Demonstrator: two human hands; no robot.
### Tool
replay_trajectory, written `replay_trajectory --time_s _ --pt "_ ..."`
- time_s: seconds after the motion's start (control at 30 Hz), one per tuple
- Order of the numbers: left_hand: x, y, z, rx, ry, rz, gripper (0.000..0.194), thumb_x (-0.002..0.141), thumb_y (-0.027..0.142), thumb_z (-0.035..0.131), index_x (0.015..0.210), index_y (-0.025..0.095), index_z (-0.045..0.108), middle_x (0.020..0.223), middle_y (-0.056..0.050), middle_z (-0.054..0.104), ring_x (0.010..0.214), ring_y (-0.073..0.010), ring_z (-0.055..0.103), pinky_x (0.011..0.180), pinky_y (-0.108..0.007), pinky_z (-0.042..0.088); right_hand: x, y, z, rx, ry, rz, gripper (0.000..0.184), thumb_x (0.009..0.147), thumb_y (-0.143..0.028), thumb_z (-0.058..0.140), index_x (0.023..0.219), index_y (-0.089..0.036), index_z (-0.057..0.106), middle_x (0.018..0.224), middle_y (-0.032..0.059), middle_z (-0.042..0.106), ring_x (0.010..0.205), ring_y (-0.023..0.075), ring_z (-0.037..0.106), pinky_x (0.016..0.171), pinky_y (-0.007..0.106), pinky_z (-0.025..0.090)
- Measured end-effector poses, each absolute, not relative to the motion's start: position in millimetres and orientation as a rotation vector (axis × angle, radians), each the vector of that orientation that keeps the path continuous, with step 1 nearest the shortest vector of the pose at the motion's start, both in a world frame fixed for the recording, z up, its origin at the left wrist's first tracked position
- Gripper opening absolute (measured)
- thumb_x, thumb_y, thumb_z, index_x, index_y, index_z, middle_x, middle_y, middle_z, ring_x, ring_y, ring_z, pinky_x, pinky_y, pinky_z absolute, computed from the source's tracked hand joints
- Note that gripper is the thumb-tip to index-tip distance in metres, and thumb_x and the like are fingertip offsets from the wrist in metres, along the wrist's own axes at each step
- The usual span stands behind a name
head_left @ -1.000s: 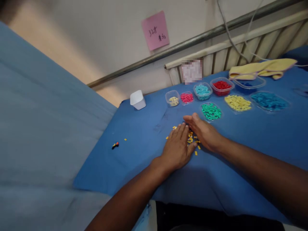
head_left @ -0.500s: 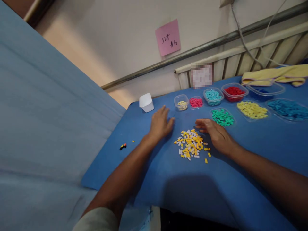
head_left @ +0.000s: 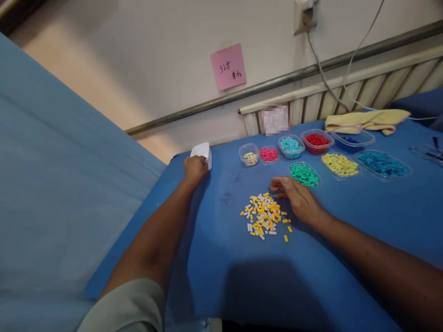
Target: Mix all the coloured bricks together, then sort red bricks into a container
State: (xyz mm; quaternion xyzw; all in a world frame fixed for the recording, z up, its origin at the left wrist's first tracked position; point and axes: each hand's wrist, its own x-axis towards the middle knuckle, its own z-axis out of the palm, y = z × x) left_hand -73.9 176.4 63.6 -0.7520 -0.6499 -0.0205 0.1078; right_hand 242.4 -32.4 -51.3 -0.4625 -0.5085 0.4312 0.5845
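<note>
At the far left of the blue table, my left hand (head_left: 196, 169) is closed over the near rim of a white plastic box (head_left: 203, 151), its fingertips partly hidden inside. Beside a loose pile of small yellow and white bricks (head_left: 265, 216) rests my right hand (head_left: 300, 201), fingers stretched out and apart, holding nothing. Just beyond that hand lies a shallow clear tray of green pieces (head_left: 304, 174). A few yellow bricks lie scattered at the pile's right edge.
Clear tubs along the back hold cream (head_left: 249, 158), pink (head_left: 269, 155), light blue (head_left: 291, 145), red (head_left: 316, 140) and dark blue pieces (head_left: 350, 139). Trays of pale yellow (head_left: 340, 164) and teal pieces (head_left: 382, 163) stand right. A yellow cloth (head_left: 367, 121) lies behind; a curtain (head_left: 69, 193) hangs left.
My left hand has moved left and away from me, from the middle of the table to the white box, and closed on it. My right hand stays by the pile. The view has shifted.
</note>
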Motion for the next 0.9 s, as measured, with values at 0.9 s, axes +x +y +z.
replay_trajectory --time_s 0.9 --pt "-38.8 -3.8 58.1 -2.904 -1.094 -0.569 0.037 0.099 0.015 0.058 0.135 0.019 0.067 0.147 -0.016 0.071 0.143 -0.032 0.064 0.126 -0.062 0.044 249.3 -39.5 -48.7 -1.15 -1.348 1.017 0.056 0.108 -0.073 0.056 0.123 -0.023 0.077 0.124 0.0122 0.081 0.113 0.0295 0.078 0.095 0.048 0.066"
